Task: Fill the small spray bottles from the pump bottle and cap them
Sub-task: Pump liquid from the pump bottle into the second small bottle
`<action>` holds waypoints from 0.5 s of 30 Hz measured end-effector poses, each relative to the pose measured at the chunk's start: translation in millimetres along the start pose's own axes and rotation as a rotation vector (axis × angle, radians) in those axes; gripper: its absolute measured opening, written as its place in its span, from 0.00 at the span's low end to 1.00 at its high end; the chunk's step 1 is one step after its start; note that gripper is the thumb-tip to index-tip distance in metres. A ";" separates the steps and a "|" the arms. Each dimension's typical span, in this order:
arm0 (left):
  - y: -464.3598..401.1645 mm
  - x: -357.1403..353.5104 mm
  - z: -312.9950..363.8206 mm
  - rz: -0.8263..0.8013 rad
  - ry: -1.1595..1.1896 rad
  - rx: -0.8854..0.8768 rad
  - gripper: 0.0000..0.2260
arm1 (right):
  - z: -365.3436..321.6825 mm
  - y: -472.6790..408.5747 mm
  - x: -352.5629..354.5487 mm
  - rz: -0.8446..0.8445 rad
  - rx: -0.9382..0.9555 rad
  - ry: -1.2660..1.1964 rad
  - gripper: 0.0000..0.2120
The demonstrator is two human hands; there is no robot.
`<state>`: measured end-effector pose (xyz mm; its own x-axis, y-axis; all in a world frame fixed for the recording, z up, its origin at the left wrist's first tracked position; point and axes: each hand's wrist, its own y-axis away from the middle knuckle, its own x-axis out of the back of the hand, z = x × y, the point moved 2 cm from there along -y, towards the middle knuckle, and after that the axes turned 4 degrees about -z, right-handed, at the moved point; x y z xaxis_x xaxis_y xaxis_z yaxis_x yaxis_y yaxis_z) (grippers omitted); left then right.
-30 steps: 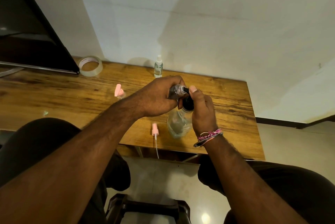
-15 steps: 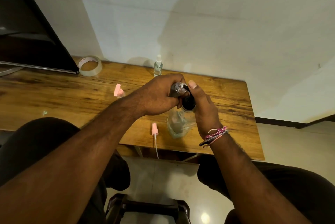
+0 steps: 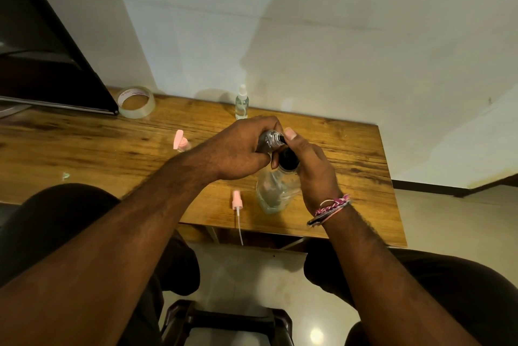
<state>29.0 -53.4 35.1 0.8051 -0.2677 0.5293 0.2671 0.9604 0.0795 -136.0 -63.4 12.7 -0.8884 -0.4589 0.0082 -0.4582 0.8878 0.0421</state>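
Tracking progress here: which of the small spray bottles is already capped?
The small spray bottle standing upright at the table's far edge by the wall, white sprayer on. The one in the left hand has a bare threaded neck, held tilted at the pump bottle.

Bare wooden tabletop (image 3: 84, 146) lies open at centre left. Obstacles: a clear tape roll (image 3: 136, 102) upper left, a capped clear spray bottle (image 3: 242, 103) by the wall, pink spray caps (image 3: 179, 141) (image 3: 236, 200) flanking the forearm.

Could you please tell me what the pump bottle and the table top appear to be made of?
Pump bottle: clear, glossy, probably plastic; the table shows through its walls, and its collar is black. Table: wood or wood-look laminate, a brown, slightly shiny surface with dark grain streaks; which of the two cannot be told.
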 end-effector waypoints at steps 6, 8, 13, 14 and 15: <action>0.4 0.2 -1.0 0.005 -0.011 0.013 0.17 | -3.3 0.2 0.7 0.024 0.006 0.054 0.28; 1.0 -0.1 0.0 0.008 -0.011 0.014 0.17 | -3.3 0.6 1.1 0.028 0.005 0.045 0.28; 1.8 0.0 2.2 0.013 0.002 0.016 0.16 | -6.8 4.7 -1.0 0.051 -0.010 0.068 0.30; 1.7 0.3 2.9 0.018 0.007 0.012 0.16 | -7.9 5.9 -1.7 0.062 -0.027 0.080 0.31; 1.5 0.5 3.8 0.022 0.011 0.007 0.15 | -8.2 6.3 -2.1 0.068 -0.045 0.086 0.31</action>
<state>27.9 -51.8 38.7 0.8164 -0.2475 0.5218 0.2456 0.9665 0.0742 -136.8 -57.1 21.1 -0.9111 -0.4005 0.0977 -0.3936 0.9155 0.0831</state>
